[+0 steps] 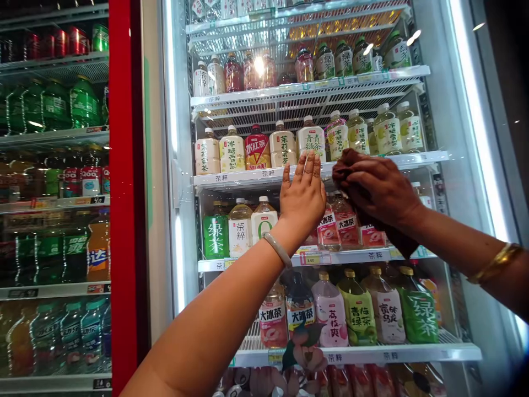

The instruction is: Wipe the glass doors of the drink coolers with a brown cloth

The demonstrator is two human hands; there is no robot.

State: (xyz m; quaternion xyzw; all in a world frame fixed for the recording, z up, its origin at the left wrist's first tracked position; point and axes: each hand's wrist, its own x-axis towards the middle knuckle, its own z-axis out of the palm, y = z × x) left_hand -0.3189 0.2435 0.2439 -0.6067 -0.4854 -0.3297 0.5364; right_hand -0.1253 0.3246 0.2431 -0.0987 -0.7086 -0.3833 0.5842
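Observation:
My left hand (pixel 303 190) lies flat against the glass door (pixel 243 113) of a drinks fridge, its fingers stretched upward and held close together. It carries nothing, and a pale bangle (pixel 278 251) circles that wrist. To the right, my right hand (pixel 382 184) is closed around a bunched dark brown cloth (pixel 346 165) at the glass. Part of the cloth hangs below the palm. A gold bracelet (pixel 496 263) is on the right wrist. Behind the glass, bottled teas (pixel 283 144) stand in rows; both hands cover some of them.
White wire shelves (pixel 264 176) with price labels hold the bottles. A lit strip (pixel 475 110) runs down the right side. At left, a red frame (pixel 128 220) borders another fridge with green bottles (pixel 85 105) and cans. A flower-shaped decal or reflection (pixel 303 347) shows low on the glass.

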